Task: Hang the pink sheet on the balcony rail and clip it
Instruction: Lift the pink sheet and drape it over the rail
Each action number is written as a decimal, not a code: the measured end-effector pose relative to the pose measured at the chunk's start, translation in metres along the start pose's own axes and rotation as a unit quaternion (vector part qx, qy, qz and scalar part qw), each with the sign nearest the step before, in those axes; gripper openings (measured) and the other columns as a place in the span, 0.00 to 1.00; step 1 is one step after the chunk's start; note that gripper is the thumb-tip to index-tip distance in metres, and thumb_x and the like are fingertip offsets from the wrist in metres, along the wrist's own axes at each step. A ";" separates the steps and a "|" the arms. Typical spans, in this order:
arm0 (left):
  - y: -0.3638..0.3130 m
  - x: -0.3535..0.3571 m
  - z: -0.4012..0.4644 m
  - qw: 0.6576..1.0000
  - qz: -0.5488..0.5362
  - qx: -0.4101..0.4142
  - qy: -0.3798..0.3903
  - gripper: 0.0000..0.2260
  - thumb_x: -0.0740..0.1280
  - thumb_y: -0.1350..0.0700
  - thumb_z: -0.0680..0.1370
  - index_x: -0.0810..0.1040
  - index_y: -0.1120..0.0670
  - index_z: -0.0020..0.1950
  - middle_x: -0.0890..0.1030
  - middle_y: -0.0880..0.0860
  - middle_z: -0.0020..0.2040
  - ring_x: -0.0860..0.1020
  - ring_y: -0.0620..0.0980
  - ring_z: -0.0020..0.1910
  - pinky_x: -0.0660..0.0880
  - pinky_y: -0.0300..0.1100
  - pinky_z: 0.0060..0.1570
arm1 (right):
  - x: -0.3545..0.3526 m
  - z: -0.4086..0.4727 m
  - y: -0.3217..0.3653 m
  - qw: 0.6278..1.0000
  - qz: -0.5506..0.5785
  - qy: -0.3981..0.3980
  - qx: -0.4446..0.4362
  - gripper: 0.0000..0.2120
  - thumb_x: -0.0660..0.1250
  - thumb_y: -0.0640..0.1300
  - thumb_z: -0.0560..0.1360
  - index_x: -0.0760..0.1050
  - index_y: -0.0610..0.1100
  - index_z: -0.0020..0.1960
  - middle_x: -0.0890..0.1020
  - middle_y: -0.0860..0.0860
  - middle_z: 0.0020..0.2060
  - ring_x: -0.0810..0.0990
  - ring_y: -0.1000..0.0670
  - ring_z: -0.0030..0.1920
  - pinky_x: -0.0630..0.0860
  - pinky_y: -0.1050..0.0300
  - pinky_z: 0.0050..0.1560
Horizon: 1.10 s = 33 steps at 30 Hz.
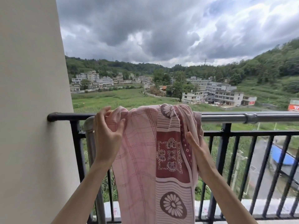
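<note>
The left hand (106, 135) fingers pinch the bunched top edge of the pink sheet (139, 159), the right hand (198, 152) lies flat and open against its right fold, and the sheet hangs draped over the balcony rail (226, 118) near the rail's left end.

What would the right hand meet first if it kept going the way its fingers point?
The right hand points up and slightly left along the bunched edge of the pink sheet. Going straight on, it would probably slide up that fold into the silver rail, though depth is unclear.
</note>
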<state>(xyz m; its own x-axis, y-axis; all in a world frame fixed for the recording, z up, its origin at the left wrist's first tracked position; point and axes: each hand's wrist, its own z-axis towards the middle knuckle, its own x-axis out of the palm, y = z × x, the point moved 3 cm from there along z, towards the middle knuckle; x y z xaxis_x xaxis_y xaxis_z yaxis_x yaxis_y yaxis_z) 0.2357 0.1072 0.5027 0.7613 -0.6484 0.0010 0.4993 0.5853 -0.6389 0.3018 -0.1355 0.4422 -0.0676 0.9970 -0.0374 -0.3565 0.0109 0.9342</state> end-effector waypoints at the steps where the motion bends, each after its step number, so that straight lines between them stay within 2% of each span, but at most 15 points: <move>1: 0.004 -0.001 -0.012 0.999 -0.037 -0.021 -0.006 0.23 0.71 0.58 0.72 0.67 0.54 0.65 0.71 0.46 0.56 0.72 0.38 0.54 0.69 0.26 0.53 | 0.003 -0.003 -0.005 0.999 0.018 0.035 0.015 0.56 0.65 0.75 0.53 0.53 0.53 0.75 0.64 0.50 0.73 0.64 0.48 0.71 0.59 0.40 0.72; 3: 0.017 0.002 -0.039 0.989 -0.104 -0.103 0.027 0.26 0.72 0.55 0.70 0.65 0.53 0.65 0.73 0.43 0.55 0.74 0.32 0.52 0.72 0.24 0.46 | 0.005 -0.008 -0.011 0.994 0.044 0.098 0.010 0.49 0.70 0.72 0.54 0.62 0.56 0.70 0.74 0.51 0.66 0.73 0.48 0.66 0.67 0.41 0.67; 6: 0.032 0.019 -0.087 0.944 -0.127 -0.233 0.196 0.28 0.72 0.47 0.66 0.66 0.48 0.62 0.77 0.41 0.54 0.77 0.41 0.55 0.74 0.28 0.42 | 0.007 -0.017 -0.015 0.987 0.045 0.157 0.002 0.29 0.72 0.70 0.56 0.76 0.63 0.54 0.84 0.53 0.52 0.82 0.49 0.53 0.79 0.51 0.54; 9: 0.031 0.037 -0.125 0.880 -0.170 -0.277 0.345 0.39 0.72 0.41 0.61 0.62 0.48 0.68 0.77 0.43 0.58 0.78 0.36 0.54 0.73 0.23 0.42 | 0.008 -0.028 -0.020 0.985 0.039 0.168 0.004 0.25 0.70 0.72 0.57 0.80 0.61 0.49 0.85 0.53 0.48 0.84 0.49 0.49 0.80 0.60 0.46; 11: 0.027 0.044 -0.134 0.857 -0.184 -0.303 0.375 0.33 0.74 0.44 0.63 0.69 0.49 0.65 0.81 0.44 0.53 0.80 0.34 0.47 0.73 0.24 0.38 | 0.010 -0.035 -0.024 0.982 0.064 0.179 0.017 0.25 0.68 0.71 0.59 0.79 0.61 0.52 0.84 0.52 0.52 0.83 0.49 0.53 0.80 0.57 0.50; 13: 0.027 0.047 -0.136 0.865 -0.159 -0.307 0.364 0.20 0.75 0.50 0.66 0.77 0.49 0.56 0.84 0.43 0.44 0.81 0.37 0.42 0.74 0.25 0.35 | 0.013 -0.042 -0.028 0.976 0.105 0.185 0.043 0.24 0.69 0.71 0.59 0.79 0.62 0.52 0.84 0.52 0.53 0.82 0.49 0.54 0.79 0.57 0.51; 15: 0.028 0.046 -0.136 0.886 -0.151 -0.302 0.318 0.13 0.75 0.55 0.67 0.81 0.51 0.50 0.85 0.43 0.39 0.82 0.40 0.40 0.75 0.28 0.35 | 0.016 -0.048 -0.032 0.973 0.115 0.192 0.062 0.24 0.71 0.70 0.58 0.80 0.62 0.50 0.84 0.51 0.52 0.82 0.49 0.53 0.80 0.58 0.49; 17: 0.028 0.043 -0.135 0.900 -0.164 -0.290 0.281 0.10 0.75 0.58 0.67 0.82 0.50 0.47 0.85 0.44 0.38 0.83 0.43 0.39 0.76 0.30 0.36 | 0.019 -0.055 -0.040 0.970 0.100 0.202 0.086 0.24 0.73 0.67 0.58 0.80 0.58 0.50 0.85 0.50 0.50 0.83 0.48 0.52 0.80 0.57 0.50; 20: 0.028 0.036 -0.133 0.909 -0.156 -0.277 0.268 0.08 0.75 0.56 0.68 0.81 0.47 0.44 0.85 0.43 0.37 0.83 0.42 0.37 0.76 0.30 0.34 | 0.021 -0.065 -0.047 0.965 0.092 0.209 0.127 0.17 0.73 0.59 0.62 0.82 0.53 0.48 0.85 0.51 0.48 0.83 0.51 0.51 0.80 0.60 0.47; 23: 0.025 0.031 -0.131 0.923 -0.121 -0.240 0.274 0.07 0.74 0.56 0.68 0.79 0.45 0.42 0.83 0.43 0.33 0.81 0.38 0.34 0.74 0.28 0.31 | 0.013 -0.064 -0.038 0.975 0.011 0.196 0.109 0.09 0.73 0.57 0.63 0.83 0.59 0.42 0.86 0.56 0.44 0.83 0.54 0.47 0.80 0.60 0.46; 24: 0.022 0.032 -0.129 0.926 -0.106 -0.223 0.286 0.07 0.74 0.56 0.69 0.79 0.45 0.42 0.83 0.42 0.34 0.81 0.37 0.34 0.74 0.27 0.30 | 0.008 -0.061 -0.034 0.980 -0.023 0.173 0.098 0.10 0.72 0.57 0.62 0.84 0.55 0.42 0.86 0.54 0.42 0.84 0.52 0.46 0.81 0.55 0.48; 26: 0.017 0.032 -0.122 0.928 -0.088 -0.208 0.297 0.07 0.74 0.54 0.69 0.78 0.44 0.41 0.82 0.42 0.36 0.80 0.37 0.32 0.74 0.27 0.30 | 0.000 -0.055 -0.022 0.984 -0.118 0.119 0.064 0.19 0.72 0.60 0.62 0.82 0.46 0.44 0.85 0.45 0.41 0.83 0.44 0.44 0.80 0.42 0.49; 29: 0.005 0.031 -0.105 0.927 -0.116 -0.203 0.295 0.08 0.75 0.53 0.67 0.79 0.43 0.41 0.83 0.40 0.33 0.81 0.37 0.34 0.74 0.27 0.31 | -0.007 -0.048 0.004 0.966 -0.254 0.056 0.010 0.34 0.67 0.72 0.57 0.81 0.41 0.41 0.85 0.46 0.36 0.84 0.45 0.37 0.82 0.44 0.41; 31: -0.006 0.033 -0.100 0.923 -0.159 -0.202 0.286 0.11 0.76 0.51 0.64 0.79 0.44 0.43 0.84 0.39 0.36 0.82 0.39 0.37 0.75 0.28 0.33 | -0.018 -0.044 0.015 0.968 -0.246 0.040 -0.008 0.38 0.64 0.75 0.54 0.81 0.39 0.37 0.84 0.44 0.33 0.83 0.43 0.34 0.82 0.46 0.38; 33: -0.007 0.036 -0.104 0.907 -0.216 -0.234 0.277 0.13 0.75 0.49 0.62 0.80 0.46 0.44 0.85 0.44 0.39 0.83 0.44 0.39 0.78 0.34 0.36 | -0.023 -0.044 0.012 0.979 -0.175 0.104 0.004 0.36 0.65 0.73 0.57 0.80 0.39 0.40 0.84 0.43 0.36 0.82 0.39 0.38 0.81 0.46 0.42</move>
<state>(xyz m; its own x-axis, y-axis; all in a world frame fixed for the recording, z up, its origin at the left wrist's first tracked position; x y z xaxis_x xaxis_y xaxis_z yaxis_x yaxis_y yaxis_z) 0.2167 0.0295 0.4268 0.1476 -0.9887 0.0262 0.3721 0.0310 -0.9277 0.2585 -0.1619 0.4387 -0.1314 0.8950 -0.4262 -0.3836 0.3505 0.8544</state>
